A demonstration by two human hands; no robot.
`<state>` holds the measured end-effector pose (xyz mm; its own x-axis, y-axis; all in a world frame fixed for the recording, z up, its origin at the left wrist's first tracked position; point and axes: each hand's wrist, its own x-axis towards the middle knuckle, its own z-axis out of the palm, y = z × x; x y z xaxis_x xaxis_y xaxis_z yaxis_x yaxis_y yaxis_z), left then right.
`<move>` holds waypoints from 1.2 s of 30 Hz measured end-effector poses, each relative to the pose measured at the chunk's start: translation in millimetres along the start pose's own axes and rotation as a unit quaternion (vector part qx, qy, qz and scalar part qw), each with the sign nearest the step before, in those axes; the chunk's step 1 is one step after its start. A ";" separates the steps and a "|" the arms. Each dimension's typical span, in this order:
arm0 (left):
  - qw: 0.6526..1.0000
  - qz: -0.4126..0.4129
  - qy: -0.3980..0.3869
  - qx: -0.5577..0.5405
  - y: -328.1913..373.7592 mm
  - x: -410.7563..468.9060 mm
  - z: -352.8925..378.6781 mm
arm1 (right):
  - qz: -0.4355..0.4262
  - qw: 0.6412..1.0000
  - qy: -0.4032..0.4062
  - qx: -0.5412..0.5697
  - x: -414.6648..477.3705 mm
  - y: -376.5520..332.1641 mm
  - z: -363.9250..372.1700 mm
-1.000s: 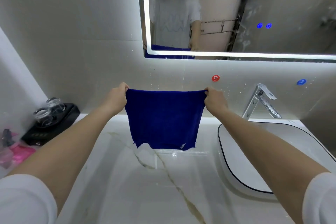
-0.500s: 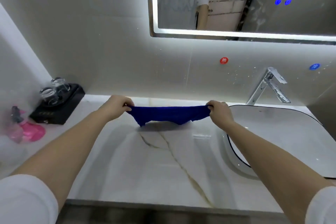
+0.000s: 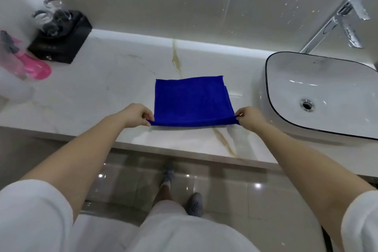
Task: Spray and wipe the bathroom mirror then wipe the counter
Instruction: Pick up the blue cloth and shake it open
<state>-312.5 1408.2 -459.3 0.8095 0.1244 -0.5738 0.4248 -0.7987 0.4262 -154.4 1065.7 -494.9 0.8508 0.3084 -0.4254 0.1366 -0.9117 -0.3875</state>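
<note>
While the blue cloth [image 3: 193, 101] lies flat near the counter's [image 3: 102, 92] front edge:
Left hand [image 3: 136, 114]: fingers pinching its near-left corner.
Right hand [image 3: 249, 117]: fingers pinching its near-right corner.

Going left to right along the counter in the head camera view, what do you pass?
Pink spray bottle → black box with glasses on top → left hand → blue cloth → right hand → white sink, with the faucet behind it.
</note>
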 end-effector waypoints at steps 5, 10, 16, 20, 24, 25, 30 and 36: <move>1.000 -0.002 0.008 -0.002 -3.6 12.1 1.3 | 0.006 1.000 0.022 0.000 6.4 -6.0 6.7; 0.989 0.000 0.136 -0.054 -5.6 39.3 -20.5 | 0.011 0.992 0.118 0.052 29.1 -21.3 -3.7; 0.953 -0.022 0.266 -0.143 -3.1 93.9 -56.0 | 0.031 0.978 0.172 0.113 81.9 -42.0 -22.2; 0.946 -0.040 0.286 -0.150 -11.0 139.5 -67.1 | 0.055 0.959 0.226 0.165 122.0 -56.2 -17.0; 0.951 -0.064 0.276 -0.124 -24.0 186.2 -64.1 | 0.108 0.942 0.212 0.238 159.5 -63.2 2.2; 0.951 -0.072 0.277 -0.118 -26.1 195.5 -62.1 | 0.117 0.937 0.203 0.259 164.3 -63.3 8.3; 0.960 -0.071 0.258 -0.081 -25.6 225.5 -52.8 | 0.082 0.970 0.130 0.188 167.5 -61.0 32.7; 0.970 -0.026 0.240 -0.024 -1.8 230.3 -43.7 | 0.070 0.984 0.122 0.113 164.8 -66.0 27.4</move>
<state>-109.1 1464.0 -561.7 0.8775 0.4324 -0.2075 0.4783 -0.7576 0.4441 -37.1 1184.1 -561.9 0.9535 0.0839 -0.2896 -0.0843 -0.8480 -0.5232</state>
